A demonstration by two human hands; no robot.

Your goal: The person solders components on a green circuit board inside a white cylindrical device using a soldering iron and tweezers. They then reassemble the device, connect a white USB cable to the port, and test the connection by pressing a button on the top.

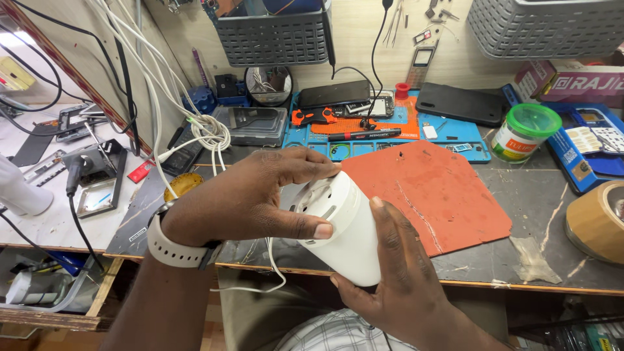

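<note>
While both hands bear on one thing, notes run left to right:
Left hand [250, 195]: wrapped over the upper end of the white cylindrical device [341, 227]; fingers closed on its rim, thumb along the near side. White wristband [174, 250] on this wrist.
Device: held in the air above the near bench edge, tilted, slotted end toward the left palm, plain body running down to the right palm.
Cable: thin white lead [273, 270] hangs below the left grip; keep it slack.
Right hand [396, 273]: cupped under the lower body, thumb pressed up its side; closed on the device.
Judgement: turn or pull with the left only, right hand steadying; gentle force.
Beyond the right grip: orange mat [435, 192], green-lidded jar [523, 133].
</note>
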